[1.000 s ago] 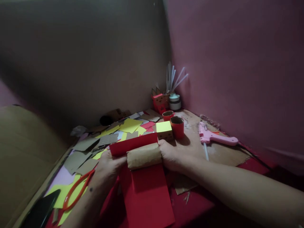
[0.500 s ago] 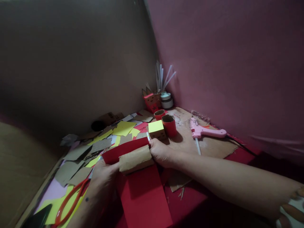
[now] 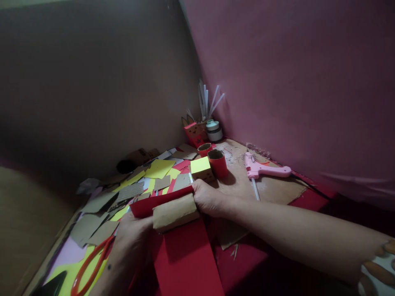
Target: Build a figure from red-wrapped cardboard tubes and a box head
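Note:
A brown cardboard tube (image 3: 175, 213) lies across a long strip of red paper (image 3: 189, 259). The paper's far edge rises behind the tube, and its near part hangs down toward me. My left hand (image 3: 135, 228) is closed at the tube's left end, its thumb at the opening and its fingers hidden behind the red paper. At the other end, my right hand (image 3: 208, 198) grips the tube and the paper's far corner, fingers curled. A thin white stick (image 3: 191, 178) shows just above my right hand; whether it is held I cannot tell.
Orange-handled scissors (image 3: 89, 267) lie left of my left forearm, among paper and cardboard scraps (image 3: 92, 224). A pink glue gun (image 3: 267, 169) rests at right. Farther back stand two red-covered tubes (image 3: 218, 163), a yellow-topped box (image 3: 200, 165) and a pale-lidded jar (image 3: 214, 130).
The far edge of the red paper has tipped slightly lower behind the tube. Both hands keep their hold, and the whole view has shifted a little.

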{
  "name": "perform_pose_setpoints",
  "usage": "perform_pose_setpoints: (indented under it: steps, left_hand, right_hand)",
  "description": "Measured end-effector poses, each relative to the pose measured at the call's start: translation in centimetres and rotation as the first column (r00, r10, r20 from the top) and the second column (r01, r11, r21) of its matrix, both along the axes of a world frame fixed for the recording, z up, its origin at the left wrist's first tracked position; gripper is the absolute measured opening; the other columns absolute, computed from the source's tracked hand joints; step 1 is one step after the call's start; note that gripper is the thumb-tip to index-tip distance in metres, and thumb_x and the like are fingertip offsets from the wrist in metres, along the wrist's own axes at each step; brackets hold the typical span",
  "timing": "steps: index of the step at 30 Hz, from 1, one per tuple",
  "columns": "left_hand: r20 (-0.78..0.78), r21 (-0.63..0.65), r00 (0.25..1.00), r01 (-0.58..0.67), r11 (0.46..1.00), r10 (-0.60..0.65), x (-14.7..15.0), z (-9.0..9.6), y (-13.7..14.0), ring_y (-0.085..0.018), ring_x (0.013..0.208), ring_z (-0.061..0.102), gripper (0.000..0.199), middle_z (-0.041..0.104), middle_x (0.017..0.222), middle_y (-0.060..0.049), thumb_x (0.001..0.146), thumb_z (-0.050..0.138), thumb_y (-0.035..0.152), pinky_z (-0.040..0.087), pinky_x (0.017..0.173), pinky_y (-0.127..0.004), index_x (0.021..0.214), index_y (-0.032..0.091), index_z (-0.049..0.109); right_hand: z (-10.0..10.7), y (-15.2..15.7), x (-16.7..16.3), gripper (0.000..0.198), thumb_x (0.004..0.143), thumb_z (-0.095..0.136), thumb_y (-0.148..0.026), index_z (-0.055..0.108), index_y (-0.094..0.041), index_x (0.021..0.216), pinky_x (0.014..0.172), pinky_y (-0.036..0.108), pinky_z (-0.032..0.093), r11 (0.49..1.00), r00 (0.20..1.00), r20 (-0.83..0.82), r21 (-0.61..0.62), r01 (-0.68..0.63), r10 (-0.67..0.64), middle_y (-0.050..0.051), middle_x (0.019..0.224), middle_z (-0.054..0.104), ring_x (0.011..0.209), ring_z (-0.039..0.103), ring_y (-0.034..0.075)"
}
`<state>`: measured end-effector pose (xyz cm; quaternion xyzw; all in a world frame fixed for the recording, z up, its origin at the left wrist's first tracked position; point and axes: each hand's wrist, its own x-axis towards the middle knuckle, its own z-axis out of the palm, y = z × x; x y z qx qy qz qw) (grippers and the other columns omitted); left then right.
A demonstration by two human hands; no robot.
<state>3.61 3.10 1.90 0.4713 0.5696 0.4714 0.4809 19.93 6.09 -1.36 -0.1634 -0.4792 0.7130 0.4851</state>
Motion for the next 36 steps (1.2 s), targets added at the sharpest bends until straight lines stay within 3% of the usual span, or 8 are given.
perform_pose_setpoints:
  steps: [9,16,21,29,36]
  left_hand:
    - [0.001,0.045,1.0,-0.005,0.999,0.005,-0.4,-0.3,0.0,-0.035,0.078,0.072,0.026,0.077,0.068,0.0,0.045,0.082,0.017,0.059,0.061,-0.033,0.07,0.02,0.075]
    - [-0.055,0.018,0.998,-0.032,0.999,0.033,-0.8,-0.4,0.1,-0.033,0.071,0.073,0.039,0.076,0.064,-0.004,0.044,0.081,0.016,0.059,0.061,-0.033,0.083,0.016,0.077]
    - [-0.036,0.038,0.999,-0.01,0.999,0.012,-0.8,-0.8,0.1,-0.031,0.076,0.073,0.044,0.078,0.075,-0.004,0.049,0.081,0.017,0.059,0.062,-0.031,0.093,0.017,0.075]
    - [-0.021,0.042,1.0,0.017,0.999,-0.016,-0.6,-0.6,0.1,-0.029,0.073,0.073,0.038,0.077,0.073,-0.003,0.047,0.086,0.024,0.057,0.062,-0.031,0.083,0.016,0.076]
    - [0.037,-0.051,0.996,0.077,0.996,-0.076,-1.7,0.0,-0.1,-0.021,0.053,0.069,0.036,0.075,0.064,-0.008,0.061,0.082,0.043,0.052,0.049,-0.026,0.08,0.013,0.076]
  right_hand:
    - [0.0,0.5,0.2,0.038,0.055,0.078,-0.032,0.075,-0.012,0.087,0.069,0.032,0.05,0.997,0.999,0.02,0.063,-0.034,0.033,0.002,0.067,0.071,0.072,0.066,0.021]
    - [-0.5,0.6,0.1,0.033,0.063,0.075,-0.031,0.075,-0.012,0.09,0.07,0.032,0.05,0.997,0.998,0.028,0.061,-0.056,0.054,0.002,0.067,0.071,0.073,0.067,0.02]
    - [-0.2,0.5,0.1,0.035,0.059,0.077,-0.031,0.075,-0.012,0.088,0.067,0.031,0.05,0.999,0.998,0.02,0.008,-0.053,0.053,0.002,0.067,0.071,0.07,0.066,0.02]
    - [0.1,0.1,0.0,0.03,0.059,0.076,-0.031,0.073,-0.012,0.083,0.072,0.033,0.05,0.995,0.999,-0.007,-0.092,-0.041,0.041,0.003,0.067,0.071,0.071,0.067,0.021]
    - [0.0,0.4,-0.1,0.021,0.062,0.071,-0.028,0.072,-0.015,0.079,0.07,0.037,0.049,0.966,1.0,-0.022,-0.257,-0.009,0.003,0.005,0.063,0.069,0.071,0.063,0.024]
